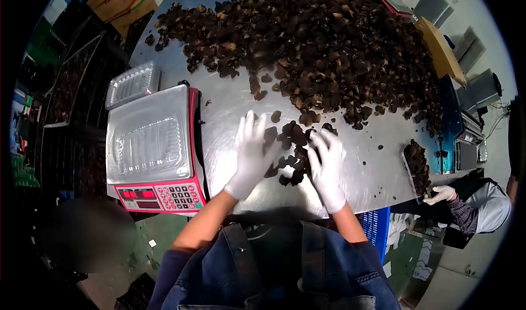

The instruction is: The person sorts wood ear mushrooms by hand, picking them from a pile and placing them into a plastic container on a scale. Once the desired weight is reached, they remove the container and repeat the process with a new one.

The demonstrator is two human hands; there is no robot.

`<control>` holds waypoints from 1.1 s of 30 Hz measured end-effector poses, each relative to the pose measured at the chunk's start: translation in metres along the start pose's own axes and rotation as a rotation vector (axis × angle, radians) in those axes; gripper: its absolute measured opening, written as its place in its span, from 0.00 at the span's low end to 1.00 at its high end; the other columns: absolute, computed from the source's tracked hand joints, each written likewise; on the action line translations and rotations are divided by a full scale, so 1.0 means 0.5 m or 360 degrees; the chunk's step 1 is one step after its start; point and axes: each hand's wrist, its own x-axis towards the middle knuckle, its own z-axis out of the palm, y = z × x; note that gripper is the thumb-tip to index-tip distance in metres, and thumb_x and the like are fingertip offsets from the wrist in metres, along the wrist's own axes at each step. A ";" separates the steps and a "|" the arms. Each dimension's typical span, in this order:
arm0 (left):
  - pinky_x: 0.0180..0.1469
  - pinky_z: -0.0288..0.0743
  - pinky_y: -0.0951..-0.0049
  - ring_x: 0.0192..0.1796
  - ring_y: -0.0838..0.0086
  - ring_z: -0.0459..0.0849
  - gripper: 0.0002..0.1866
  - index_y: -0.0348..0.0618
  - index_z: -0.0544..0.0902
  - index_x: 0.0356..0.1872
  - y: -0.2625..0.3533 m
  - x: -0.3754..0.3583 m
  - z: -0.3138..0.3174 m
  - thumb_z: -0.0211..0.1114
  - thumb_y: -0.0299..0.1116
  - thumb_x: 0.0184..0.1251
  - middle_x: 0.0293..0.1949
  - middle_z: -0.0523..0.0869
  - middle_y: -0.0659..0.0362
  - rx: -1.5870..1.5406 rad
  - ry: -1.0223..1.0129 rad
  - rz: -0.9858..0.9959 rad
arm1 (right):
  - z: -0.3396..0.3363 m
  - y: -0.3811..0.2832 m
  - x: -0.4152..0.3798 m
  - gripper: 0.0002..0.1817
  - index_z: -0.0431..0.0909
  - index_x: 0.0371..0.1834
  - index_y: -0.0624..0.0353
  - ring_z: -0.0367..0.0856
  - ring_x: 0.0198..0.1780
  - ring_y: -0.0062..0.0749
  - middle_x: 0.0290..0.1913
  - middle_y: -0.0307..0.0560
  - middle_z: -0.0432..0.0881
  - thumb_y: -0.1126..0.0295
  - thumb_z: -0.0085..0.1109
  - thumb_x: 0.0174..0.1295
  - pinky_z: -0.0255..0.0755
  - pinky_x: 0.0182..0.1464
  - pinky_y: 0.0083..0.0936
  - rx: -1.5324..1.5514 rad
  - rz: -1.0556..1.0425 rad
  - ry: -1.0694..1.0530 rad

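steel table (230,99), gloved hands (253,154) raking mushrooms (290,151)

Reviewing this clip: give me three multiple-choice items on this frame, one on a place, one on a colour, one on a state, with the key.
1. Where does the scale stand relative to the hands?
A. On the person's left
B. On the person's right
C. Beyond the big pile

2. What colour are the gloves on the left hand and right hand?
A. Blue
B. White
C. Black

3. How are the hands placed?
A. Both lifted clear of the table
B. Both spread flat around a small heap of dark dried pieces
C. One pressing the scale's keys

Key: 1 A, the scale sits left of the left hand on the metal table. 2 B, both gloves show white. 3 B, open fingers flank the small heap.
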 end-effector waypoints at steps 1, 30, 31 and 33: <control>0.72 0.55 0.43 0.73 0.38 0.60 0.36 0.43 0.69 0.70 0.004 0.032 0.017 0.69 0.41 0.61 0.72 0.63 0.38 0.0029 0.0056 0.0063 | 0.010 -0.003 0.032 0.23 0.78 0.59 0.51 0.69 0.65 0.49 0.62 0.52 0.74 0.63 0.65 0.59 0.59 0.65 0.46 -0.0082 0.0040 0.0011; 0.48 0.79 0.60 0.43 0.53 0.84 0.10 0.40 0.79 0.36 0.026 0.217 0.064 0.67 0.25 0.50 0.39 0.82 0.49 0.0037 -0.0124 0.0147 | -0.072 0.068 0.012 0.07 0.85 0.41 0.60 0.82 0.45 0.42 0.40 0.48 0.84 0.77 0.62 0.61 0.72 0.53 0.32 0.0132 0.0399 -0.0054; 0.48 0.78 0.60 0.43 0.53 0.84 0.10 0.41 0.79 0.36 0.034 0.207 0.033 0.67 0.25 0.51 0.40 0.82 0.49 0.0003 -0.0144 0.0052 | -0.062 0.069 0.021 0.09 0.85 0.44 0.54 0.79 0.50 0.43 0.45 0.47 0.84 0.69 0.64 0.60 0.70 0.54 0.35 0.0187 0.0361 -0.0078; 0.48 0.78 0.60 0.43 0.52 0.84 0.11 0.40 0.79 0.37 0.032 0.172 -0.013 0.67 0.25 0.51 0.40 0.82 0.49 -0.0040 -0.0073 0.0039 | -0.033 0.066 0.044 0.12 0.85 0.46 0.52 0.77 0.54 0.43 0.48 0.46 0.83 0.67 0.66 0.58 0.68 0.56 0.37 0.0084 0.0321 -0.0222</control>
